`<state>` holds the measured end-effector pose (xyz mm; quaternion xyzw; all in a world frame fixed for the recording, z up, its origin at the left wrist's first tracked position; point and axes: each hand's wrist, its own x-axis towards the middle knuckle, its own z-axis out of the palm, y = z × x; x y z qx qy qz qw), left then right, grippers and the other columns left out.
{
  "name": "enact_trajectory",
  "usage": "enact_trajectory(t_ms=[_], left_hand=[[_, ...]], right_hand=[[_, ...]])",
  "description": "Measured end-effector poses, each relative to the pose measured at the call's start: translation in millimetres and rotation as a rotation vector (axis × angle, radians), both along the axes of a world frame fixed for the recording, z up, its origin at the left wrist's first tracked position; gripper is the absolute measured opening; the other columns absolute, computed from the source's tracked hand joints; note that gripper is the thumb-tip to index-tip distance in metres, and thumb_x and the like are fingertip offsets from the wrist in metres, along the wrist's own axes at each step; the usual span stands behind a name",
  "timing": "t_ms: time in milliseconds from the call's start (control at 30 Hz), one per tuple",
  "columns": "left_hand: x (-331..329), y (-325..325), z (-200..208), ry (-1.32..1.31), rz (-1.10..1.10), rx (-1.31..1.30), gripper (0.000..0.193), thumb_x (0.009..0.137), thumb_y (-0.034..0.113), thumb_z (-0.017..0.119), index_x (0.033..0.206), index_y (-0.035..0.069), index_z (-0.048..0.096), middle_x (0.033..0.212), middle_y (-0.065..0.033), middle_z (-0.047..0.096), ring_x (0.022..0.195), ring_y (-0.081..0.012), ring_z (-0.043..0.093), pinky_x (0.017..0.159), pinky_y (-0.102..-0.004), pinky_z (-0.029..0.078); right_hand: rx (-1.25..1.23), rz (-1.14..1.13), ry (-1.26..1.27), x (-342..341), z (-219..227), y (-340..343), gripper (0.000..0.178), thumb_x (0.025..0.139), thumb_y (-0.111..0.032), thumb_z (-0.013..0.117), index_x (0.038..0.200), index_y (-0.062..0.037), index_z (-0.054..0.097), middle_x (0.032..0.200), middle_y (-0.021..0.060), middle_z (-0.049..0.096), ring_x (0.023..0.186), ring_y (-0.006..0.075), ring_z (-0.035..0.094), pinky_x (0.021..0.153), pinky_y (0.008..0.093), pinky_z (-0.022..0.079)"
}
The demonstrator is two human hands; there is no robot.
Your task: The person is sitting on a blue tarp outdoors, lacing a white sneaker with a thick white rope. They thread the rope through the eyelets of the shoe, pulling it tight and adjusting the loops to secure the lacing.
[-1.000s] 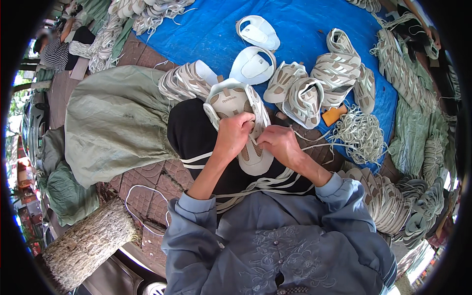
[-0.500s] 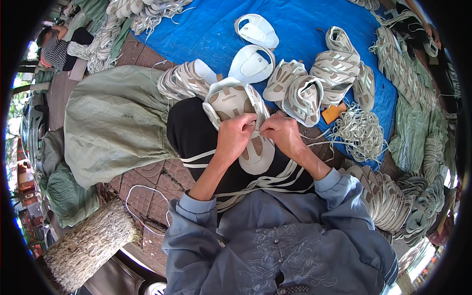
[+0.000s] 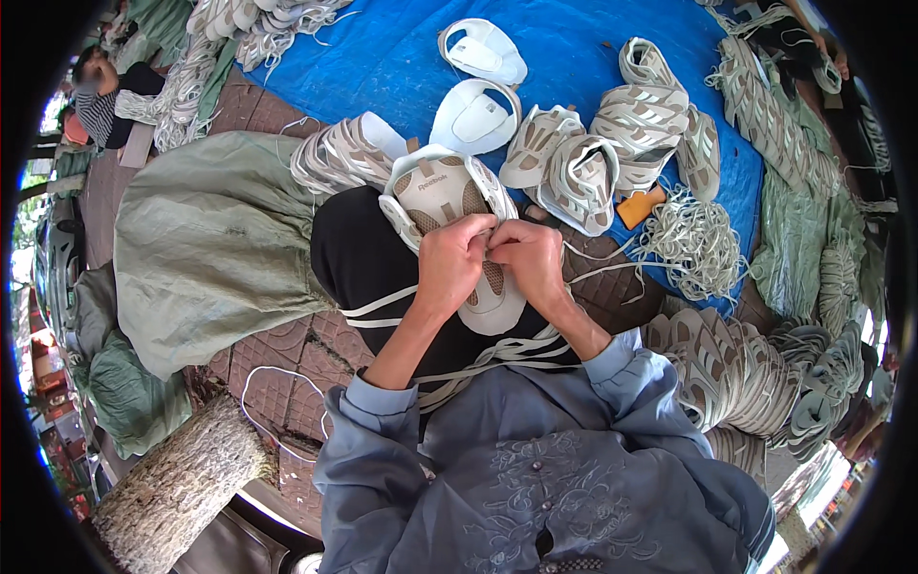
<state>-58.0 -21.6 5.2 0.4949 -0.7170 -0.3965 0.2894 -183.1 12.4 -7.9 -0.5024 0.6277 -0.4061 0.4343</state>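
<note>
Lying toe-inward on the person's black trousers (image 3: 352,251), a beige-and-white sneaker upper (image 3: 442,199) has the left grip (image 3: 451,263) clamped on the edge of its throat and the right grip (image 3: 531,263) pinched together just beside it, anything between those right fingertips hidden. Keeping both pinches close to that edge, clear of the loose pale laces (image 3: 488,368) below, would probably spare the mesh from stretching. Outward spread brick paving (image 3: 287,349), a blue tarp (image 3: 382,57) bearing more uppers (image 3: 643,129), a grey-green sack (image 3: 215,249) and, far upper left, another person (image 3: 100,105).
</note>
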Motion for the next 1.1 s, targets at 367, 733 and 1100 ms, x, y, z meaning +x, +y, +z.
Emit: enact_trajectory(t_ms=[367,733,1100], left_hand=[[6.9,0.0,4.9,-0.026,-0.030,0.080,0.020,0.078,0.001,0.051,0.096,0.002,0.060,0.072,-0.0129,0.061,0.058,-0.0176,0.057,0.054,-0.0288,0.044],[12.5,-2.1,9.2,0.083,-0.026,0.222,0.018,0.078,0.000,0.047,0.093,0.002,0.057,0.069,-0.0087,0.062,0.043,-0.0075,0.048,0.042,-0.0249,0.038],[9.5,-2.3,-3.5,-0.071,0.000,-0.029,0.014,0.074,0.000,0.048,0.083,0.006,0.057,0.070,-0.0163,0.059,0.065,-0.0338,0.058,0.057,-0.0399,0.045]], right_hand=[[-0.240,0.377,0.257,-25.5,1.8,-11.4,0.033,0.064,-0.005,0.064,0.094,-0.0064,0.052,0.063,0.0087,0.059,0.061,0.0240,0.061,0.055,0.0315,0.048],[-0.445,0.715,0.729,-35.6,19.6,-42.1,0.058,0.057,-0.022,0.073,0.107,-0.0086,0.047,0.071,0.0098,0.061,0.064,0.0266,0.062,0.054,0.0361,0.048],[-0.524,0.673,0.853,-25.6,16.6,-19.9,0.027,0.060,-0.026,0.069,0.072,-0.0093,0.052,0.055,0.0061,0.055,0.055,0.0225,0.060,0.048,0.0349,0.046]])
